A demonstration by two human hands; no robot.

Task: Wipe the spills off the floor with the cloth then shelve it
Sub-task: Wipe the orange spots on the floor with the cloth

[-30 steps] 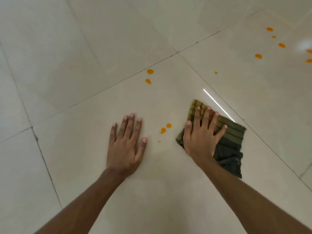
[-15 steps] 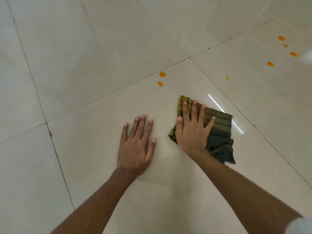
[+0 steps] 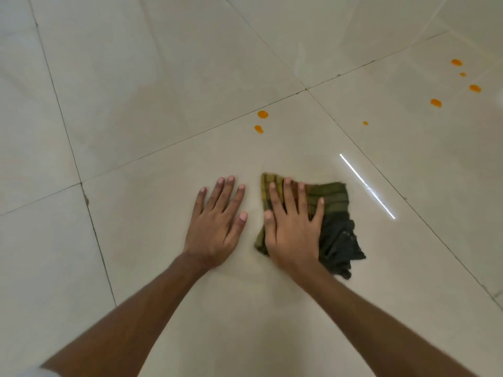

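Note:
A green and yellow checked cloth point(image 3: 336, 210) with a dark end lies crumpled on the pale tiled floor point(image 3: 136, 110). My right hand point(image 3: 292, 229) presses flat on its left half, fingers spread. My left hand point(image 3: 215, 224) rests flat on the bare tile just left of the cloth, a small gap apart. Two orange drops point(image 3: 260, 121) sit on the tile ahead of my hands, beside a grout line. One tiny orange drop point(image 3: 365, 123) lies further right. Several orange drops point(image 3: 435, 102) are scattered at the far right.
Dark grout lines point(image 3: 89, 213) cross the glossy floor. A bright strip of reflected light point(image 3: 367, 186) lies to the right of the cloth. No shelf or furniture is in view.
My right hand has slid the cloth leftward toward my left hand, over the spot where two orange drops lay. Those drops no longer show. My left hand has stayed planted.

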